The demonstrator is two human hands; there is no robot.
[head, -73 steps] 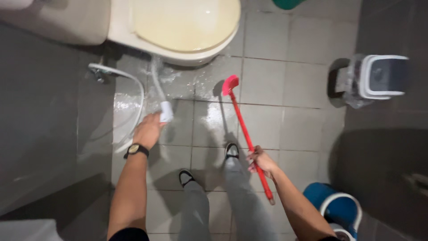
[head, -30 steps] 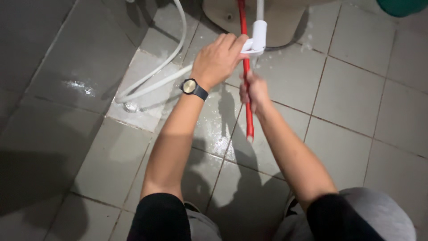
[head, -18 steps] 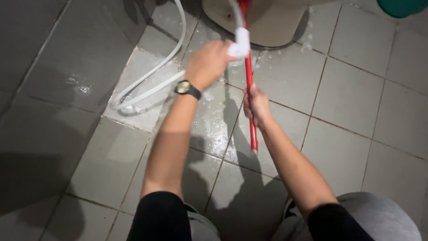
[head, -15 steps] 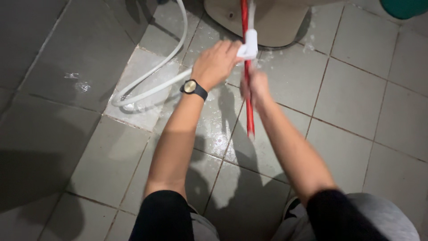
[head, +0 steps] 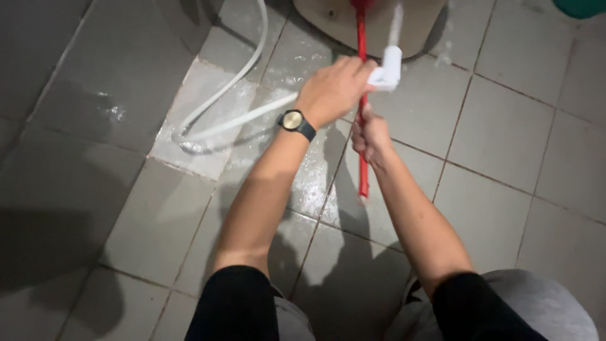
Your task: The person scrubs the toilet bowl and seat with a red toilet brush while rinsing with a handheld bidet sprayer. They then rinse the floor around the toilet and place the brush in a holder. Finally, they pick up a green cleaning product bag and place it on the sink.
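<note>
Nearest the toilet base (head: 328, 19), the right hand (head: 371, 134) is wrapped tight round the red brush handle (head: 363, 173), its free end pointing away from the base. Just beyond, the left hand (head: 333, 89) clamps the white sprayer (head: 386, 66), spraying toward the base. The white hose (head: 233, 120) loops left over wet floor tiles (head: 499, 132).

black short sleeves (head: 230, 297), black-strapped wristwatch (head: 295, 122) with gold face, grey trousers (head: 536, 309)

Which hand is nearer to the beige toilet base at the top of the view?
Left. The left hand, gripping the white plastic spray nozzle, sits just below the beige toilet base; the right hand holds the red brush handle lower down.
</note>
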